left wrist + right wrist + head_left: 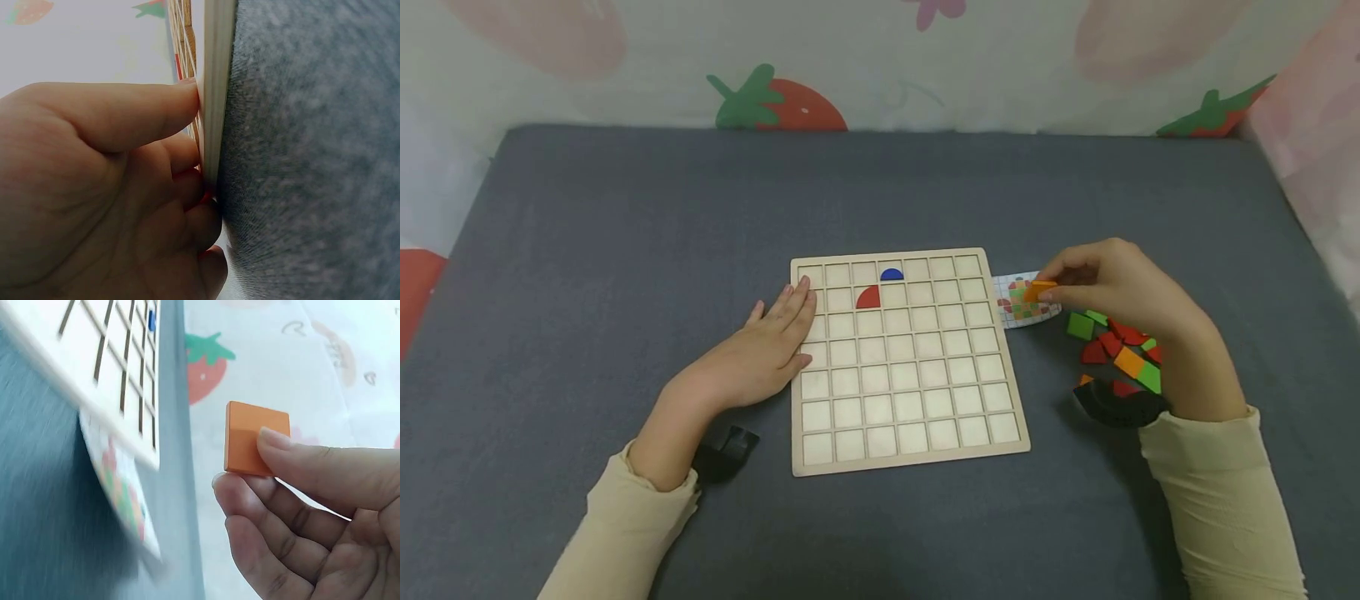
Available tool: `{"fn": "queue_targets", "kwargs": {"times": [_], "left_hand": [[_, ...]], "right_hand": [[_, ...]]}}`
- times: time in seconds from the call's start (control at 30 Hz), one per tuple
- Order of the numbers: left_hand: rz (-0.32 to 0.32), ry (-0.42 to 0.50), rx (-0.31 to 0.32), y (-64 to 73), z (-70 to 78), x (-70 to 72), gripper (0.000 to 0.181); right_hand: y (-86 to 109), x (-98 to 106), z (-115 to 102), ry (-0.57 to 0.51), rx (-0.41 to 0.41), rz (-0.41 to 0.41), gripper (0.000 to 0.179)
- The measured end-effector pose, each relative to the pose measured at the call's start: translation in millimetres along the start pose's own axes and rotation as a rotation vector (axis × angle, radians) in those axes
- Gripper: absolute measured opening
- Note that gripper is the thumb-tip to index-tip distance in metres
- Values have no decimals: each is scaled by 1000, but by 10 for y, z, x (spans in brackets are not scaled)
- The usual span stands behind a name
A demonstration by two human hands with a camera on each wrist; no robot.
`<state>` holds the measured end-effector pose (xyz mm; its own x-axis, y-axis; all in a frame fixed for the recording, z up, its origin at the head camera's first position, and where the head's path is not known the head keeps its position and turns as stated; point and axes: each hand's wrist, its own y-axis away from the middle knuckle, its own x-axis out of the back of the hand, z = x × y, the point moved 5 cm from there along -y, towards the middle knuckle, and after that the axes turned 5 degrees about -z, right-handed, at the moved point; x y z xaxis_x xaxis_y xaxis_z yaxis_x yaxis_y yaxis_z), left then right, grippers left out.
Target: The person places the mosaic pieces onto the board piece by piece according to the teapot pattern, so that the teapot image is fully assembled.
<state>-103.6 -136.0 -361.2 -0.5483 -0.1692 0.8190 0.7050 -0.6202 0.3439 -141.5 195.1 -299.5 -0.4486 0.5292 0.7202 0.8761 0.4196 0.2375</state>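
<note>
Pinching an orange tile (242, 439) in our right hand (1120, 279) above the printed card (1017, 310), we rested our outstretched left hand (766, 343) on the left edge of the wooden board (904, 377).

The board (910, 407) is looking like pale, smooth, matt wood, its side edge showing faint grain. Beneath the board, the bench (625, 208) is showing a grey cloth surface, matt and slightly rough. Right of the board, the card (1017, 306) is looking like thin paper, the orange tile (245, 440) is showing a smooth, low sheen, and the pieces (1080, 326) are looking smooth. Left of the board, the black block (739, 446) is shining like plastic.
</note>
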Motion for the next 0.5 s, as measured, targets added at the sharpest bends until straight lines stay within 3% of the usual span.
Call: {"fn": "queue_targets", "kwargs": {"times": [0.2, 0.5], "left_hand": [[3, 6, 2, -2, 2, -1, 65], [5, 13, -4, 7, 14, 12, 65]], "right_hand": [[-241, -100, -180, -50, 36, -17, 14], [-563, -259, -296, -147, 28, -2, 12]]}}
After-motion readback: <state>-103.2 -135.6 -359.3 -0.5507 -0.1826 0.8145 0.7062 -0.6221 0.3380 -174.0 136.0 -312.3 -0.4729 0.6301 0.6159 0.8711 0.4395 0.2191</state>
